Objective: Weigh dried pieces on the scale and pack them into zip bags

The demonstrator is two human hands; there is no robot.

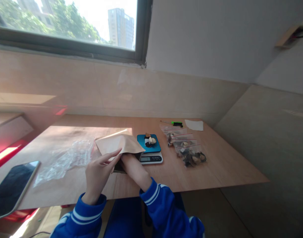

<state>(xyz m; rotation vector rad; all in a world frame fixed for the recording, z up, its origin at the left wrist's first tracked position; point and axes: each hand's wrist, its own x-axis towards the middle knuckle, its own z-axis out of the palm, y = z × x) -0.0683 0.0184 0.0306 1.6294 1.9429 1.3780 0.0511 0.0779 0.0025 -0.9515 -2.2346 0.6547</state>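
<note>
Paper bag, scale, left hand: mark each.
paper bag [118, 143], head view, middle of its upper face
scale [151, 158], head view, front display panel
left hand [98, 172], head view, back of the hand
</note>
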